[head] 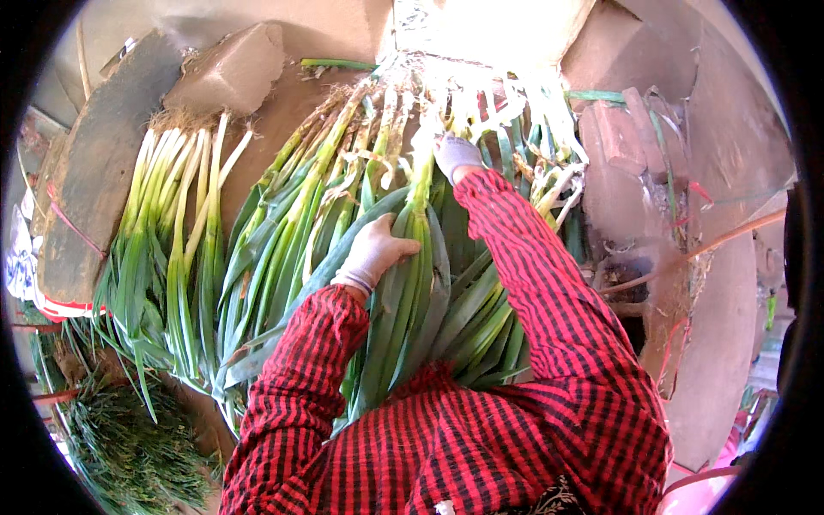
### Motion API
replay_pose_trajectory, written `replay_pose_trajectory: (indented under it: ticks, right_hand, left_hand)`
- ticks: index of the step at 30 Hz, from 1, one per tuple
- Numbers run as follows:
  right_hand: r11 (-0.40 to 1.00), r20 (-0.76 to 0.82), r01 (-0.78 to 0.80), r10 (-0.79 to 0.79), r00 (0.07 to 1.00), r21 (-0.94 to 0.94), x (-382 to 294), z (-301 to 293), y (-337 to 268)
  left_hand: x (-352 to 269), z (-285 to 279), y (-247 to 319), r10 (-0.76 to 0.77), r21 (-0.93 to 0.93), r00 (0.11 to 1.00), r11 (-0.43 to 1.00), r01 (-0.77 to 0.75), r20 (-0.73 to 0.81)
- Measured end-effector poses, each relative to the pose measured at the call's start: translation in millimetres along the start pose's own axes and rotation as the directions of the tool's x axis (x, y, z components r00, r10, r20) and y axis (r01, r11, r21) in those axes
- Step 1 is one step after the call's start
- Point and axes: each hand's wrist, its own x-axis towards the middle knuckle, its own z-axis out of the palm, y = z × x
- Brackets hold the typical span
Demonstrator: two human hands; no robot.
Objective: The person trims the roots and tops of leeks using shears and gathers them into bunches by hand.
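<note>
A large green onion [420, 177] lies lengthwise before me, its pale stem pointing away and its leaves toward my body. My left hand [375, 250], in a light knit glove, holds it where the leaves fan out, thumb across the front. Farther up, my right hand [456, 154], gloved too, grips the pale stem; its fingertips are washed out by glare. Under and beside both hands spreads a thick pile of unpeeled green onions [315, 170] with brown, dry outer skins. More stalks [496, 309] lie beneath my right forearm.
Cleaner green onions [170, 183] with white stems and roots lie to the left, beside a worn board [106, 161]. A rough block [228, 67] sits behind them. Dark green foliage [135, 444] fills the lower left. Bricks [618, 135] and a thin stick [721, 241] are on the right.
</note>
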Motion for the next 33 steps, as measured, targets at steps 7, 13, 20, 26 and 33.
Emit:
replay_pose_trajectory:
  ticks: [7, 13, 20, 26, 33]
  right_hand:
    - [0.983, 0.021, 0.030, -0.034, 0.999, 0.180, -126.3, -12.6, -30.4]
    - [0.993, 0.081, 0.041, -0.051, 0.995, 0.113, -226.9, -47.4, 4.6]
    - [0.971, -0.050, 0.030, -0.019, 0.999, 0.237, -279.7, -78.5, 36.4]
    - [0.860, 0.005, -0.462, 0.472, 0.881, 0.217, -316.8, -80.7, 132.1]
    - [0.439, -0.050, -0.055, 0.224, 0.973, 0.897, -250.1, -86.8, 99.4]
  left_hand:
    - [23.1, -18.2, -17.3, -0.030, -0.226, 0.998, 0.973, 0.040, 0.046]
    - [23.3, -21.4, 14.3, -0.112, -0.408, 0.989, 0.902, 0.144, 0.102]
    - [3.2, -0.1, 31.3, -0.011, -0.497, 0.960, 0.853, 0.156, 0.281]
    - [-14.1, -7.4, 21.7, 0.084, -0.528, 0.921, 0.837, 0.142, 0.380]
    - [-2.2, -28.9, 58.0, 0.092, -0.341, 0.882, 0.936, 0.082, 0.463]
